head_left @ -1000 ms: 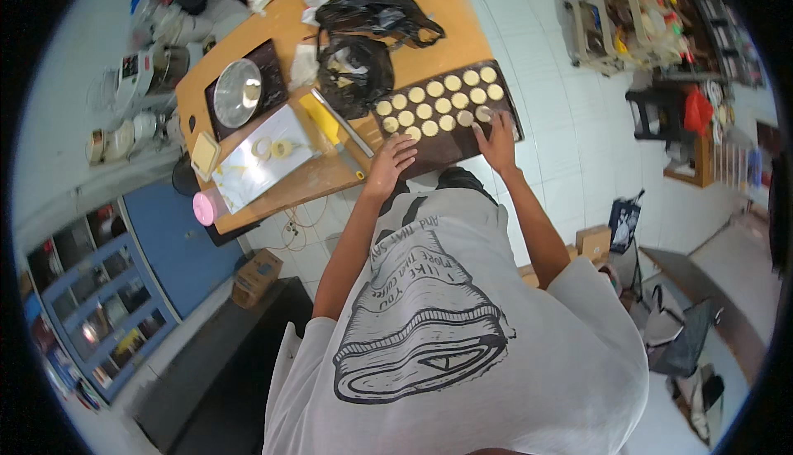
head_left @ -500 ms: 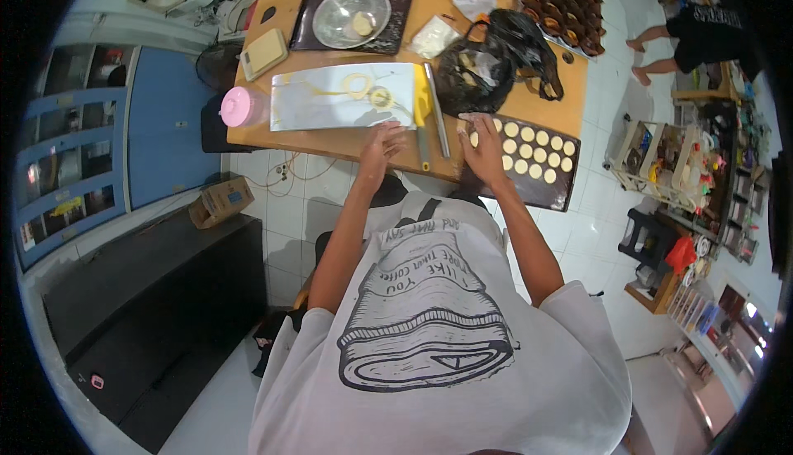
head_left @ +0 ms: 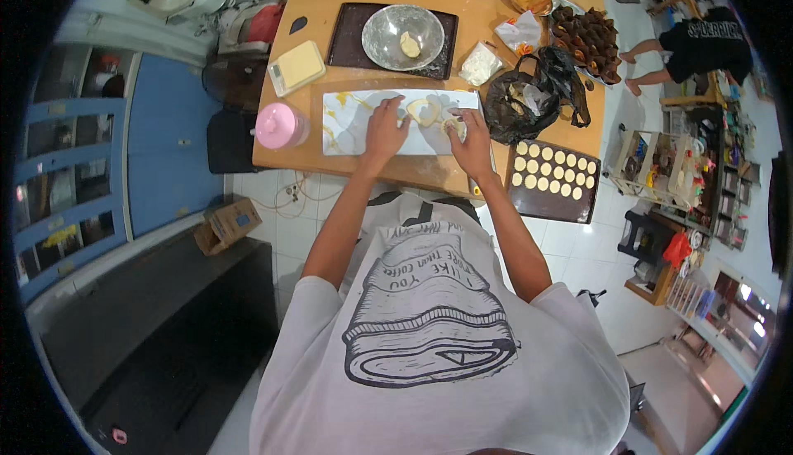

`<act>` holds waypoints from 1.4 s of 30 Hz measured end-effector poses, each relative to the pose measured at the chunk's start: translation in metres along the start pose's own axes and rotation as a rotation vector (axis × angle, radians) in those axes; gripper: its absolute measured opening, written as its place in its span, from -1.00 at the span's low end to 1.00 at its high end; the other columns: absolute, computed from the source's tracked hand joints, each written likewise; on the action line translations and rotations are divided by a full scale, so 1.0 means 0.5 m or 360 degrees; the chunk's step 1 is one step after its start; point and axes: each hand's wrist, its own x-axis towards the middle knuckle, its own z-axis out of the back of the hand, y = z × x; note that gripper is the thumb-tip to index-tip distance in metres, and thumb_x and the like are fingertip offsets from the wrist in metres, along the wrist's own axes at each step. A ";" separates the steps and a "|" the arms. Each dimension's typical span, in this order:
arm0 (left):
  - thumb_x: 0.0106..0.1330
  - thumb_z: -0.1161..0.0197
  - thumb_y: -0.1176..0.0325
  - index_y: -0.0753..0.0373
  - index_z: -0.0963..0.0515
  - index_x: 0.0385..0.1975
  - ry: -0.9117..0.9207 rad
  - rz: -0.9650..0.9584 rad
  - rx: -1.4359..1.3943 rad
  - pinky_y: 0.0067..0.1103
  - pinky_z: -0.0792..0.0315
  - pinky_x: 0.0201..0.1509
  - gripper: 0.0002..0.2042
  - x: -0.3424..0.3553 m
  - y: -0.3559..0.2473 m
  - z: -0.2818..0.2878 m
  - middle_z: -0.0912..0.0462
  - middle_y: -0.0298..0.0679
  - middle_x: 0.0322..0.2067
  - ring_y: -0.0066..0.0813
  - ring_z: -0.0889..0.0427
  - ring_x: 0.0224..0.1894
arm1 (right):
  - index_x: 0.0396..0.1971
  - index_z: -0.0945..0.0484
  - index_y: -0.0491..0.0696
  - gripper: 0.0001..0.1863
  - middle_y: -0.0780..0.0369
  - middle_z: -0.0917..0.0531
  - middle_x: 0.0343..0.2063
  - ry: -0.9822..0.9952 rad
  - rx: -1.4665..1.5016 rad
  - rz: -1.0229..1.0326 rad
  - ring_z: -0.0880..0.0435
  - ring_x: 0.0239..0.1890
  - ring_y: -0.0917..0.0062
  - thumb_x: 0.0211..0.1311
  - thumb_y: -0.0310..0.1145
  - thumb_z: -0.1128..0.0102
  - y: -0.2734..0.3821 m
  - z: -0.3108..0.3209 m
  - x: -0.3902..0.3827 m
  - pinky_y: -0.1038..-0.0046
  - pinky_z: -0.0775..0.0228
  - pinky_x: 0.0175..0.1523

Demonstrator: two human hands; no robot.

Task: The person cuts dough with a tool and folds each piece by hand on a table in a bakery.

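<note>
My left hand (head_left: 387,128) lies on a white board (head_left: 347,145), fingers apart and holding nothing. My right hand (head_left: 469,141) is at the board's right end, fingers curled on a pale dough piece (head_left: 454,127). Between my hands lies another flattened dough piece (head_left: 421,112). To the right, a dark tray (head_left: 578,207) holds several pale dough rounds in rows. Behind the board, a steel bowl (head_left: 388,38) with a dough lump stands on another dark tray (head_left: 347,29). A pink canister (head_left: 277,124) is left of the board.
The wooden table (head_left: 289,153) also carries a cream scale (head_left: 296,66), black plastic bags (head_left: 516,108) and a platter of brown cases (head_left: 586,42). Another person (head_left: 710,50) is at the upper right, near a cluttered cart (head_left: 652,174). Blue cabinets stand left, a cardboard box (head_left: 223,228) on the floor.
Both hands have moved from the tray of dough rounds leftward onto the white board. The view has swung, so the tray now sits farther right of my hands.
</note>
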 end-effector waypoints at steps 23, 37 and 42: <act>0.24 -0.23 0.59 0.33 -0.65 -0.15 0.0948 -0.0223 -0.0353 -0.36 -0.58 0.00 -0.80 0.106 0.116 0.120 -0.69 0.02 -0.17 -0.10 -0.72 -0.14 | -0.02 -0.59 -0.20 -0.75 0.05 -0.71 -0.14 0.0068 0.0326 -0.0645 -0.74 -0.19 0.37 0.39 -0.42 -0.19 0.089 -0.084 -0.056 0.38 -0.60 -0.14; 0.17 -0.18 0.61 0.25 -0.62 -0.21 0.0463 -0.0425 -0.0246 -0.21 -0.51 -0.01 -0.78 0.100 0.091 0.109 -0.69 -0.07 -0.20 0.00 -0.67 -0.07 | -0.21 -0.66 -0.15 -0.81 -0.01 -0.63 -0.19 0.0455 -0.0161 -0.0298 -0.64 -0.13 0.02 0.18 -0.51 -0.19 0.040 -0.190 0.079 0.12 -0.51 0.01; 0.17 -0.25 0.53 0.17 -0.65 -0.26 0.0462 -0.0433 -0.0089 -0.15 -0.39 0.03 -0.83 0.049 0.091 0.108 -0.63 -0.21 -0.23 -0.12 -0.60 -0.03 | -0.25 -0.66 -0.16 -0.85 0.00 -0.63 -0.24 0.0348 -0.0179 -0.0171 -0.64 -0.13 0.03 0.20 -0.48 -0.21 0.055 -0.176 0.050 0.11 -0.51 -0.03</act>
